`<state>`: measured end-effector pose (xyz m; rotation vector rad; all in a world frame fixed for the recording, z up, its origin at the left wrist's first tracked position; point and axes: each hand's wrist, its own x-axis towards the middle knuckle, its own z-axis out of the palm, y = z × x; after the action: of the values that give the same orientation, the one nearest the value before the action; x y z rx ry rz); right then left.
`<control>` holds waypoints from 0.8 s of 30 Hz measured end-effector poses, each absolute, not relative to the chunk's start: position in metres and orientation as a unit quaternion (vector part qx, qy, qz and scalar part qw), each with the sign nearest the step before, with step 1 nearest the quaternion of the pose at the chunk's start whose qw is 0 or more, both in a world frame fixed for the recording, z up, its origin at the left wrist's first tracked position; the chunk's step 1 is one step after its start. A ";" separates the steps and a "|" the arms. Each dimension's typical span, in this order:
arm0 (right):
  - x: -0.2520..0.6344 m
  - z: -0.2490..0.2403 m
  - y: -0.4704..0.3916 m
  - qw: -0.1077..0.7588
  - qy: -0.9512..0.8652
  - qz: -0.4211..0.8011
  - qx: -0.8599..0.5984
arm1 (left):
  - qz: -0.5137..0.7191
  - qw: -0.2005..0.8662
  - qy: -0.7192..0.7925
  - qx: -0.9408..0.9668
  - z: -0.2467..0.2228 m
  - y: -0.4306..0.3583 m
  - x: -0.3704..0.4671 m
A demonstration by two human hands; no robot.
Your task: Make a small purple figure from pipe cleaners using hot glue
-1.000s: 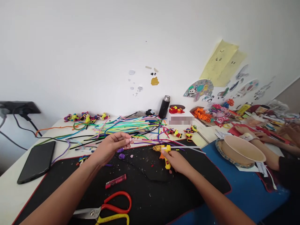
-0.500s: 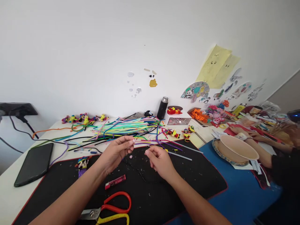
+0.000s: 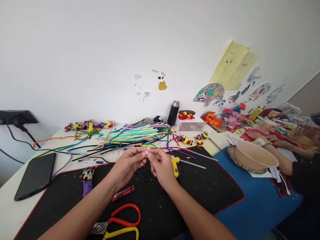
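Over the black mat [image 3: 200,200], both my hands meet at the fingertips. My left hand [image 3: 128,165] is closed in a pinch on a tiny pale pinkish-white piece [image 3: 147,152]. From the other side, the thumb and finger of my right hand [image 3: 162,168] pinch at the same piece. Its exact shape is too small to make out. A yellow glue gun [image 3: 176,165] lies just behind my right hand, partly hidden by it. Below my left wrist is a translucent red lighter-like object [image 3: 123,193]. Scissors [image 3: 125,215] with red and yellow handles lie nearer me, partly covered by my left forearm.
Pipe cleaners [image 3: 135,135] are heaped along the back. At left lie a phone [image 3: 36,176] and a small purple-bodied figure [image 3: 87,186]. A black flask [image 3: 173,113] stands by the wall. A bowl [image 3: 257,155] and another person's arm [image 3: 280,160] are at right.
My hands have come together, the right one moving left and up to the piece in my left fingers. More of the glue gun shows now. The view has shifted slightly.
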<state>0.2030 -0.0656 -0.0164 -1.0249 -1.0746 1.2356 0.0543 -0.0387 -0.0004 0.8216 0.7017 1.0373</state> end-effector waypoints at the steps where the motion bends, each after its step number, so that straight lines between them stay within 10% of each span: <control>1: 0.203 -0.018 -0.066 0.570 -0.456 0.529 -0.433 | 0.472 0.730 0.321 0.375 0.000 -0.039 0.055; 24: 0.207 -0.029 -0.063 0.580 -0.389 0.618 -0.361 | 0.450 0.447 0.431 0.642 -0.001 -0.045 0.053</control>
<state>0.2068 -0.0631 -0.0286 -0.8447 -0.9088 1.4443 0.0530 -0.0452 -0.0009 1.5897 1.0665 1.1128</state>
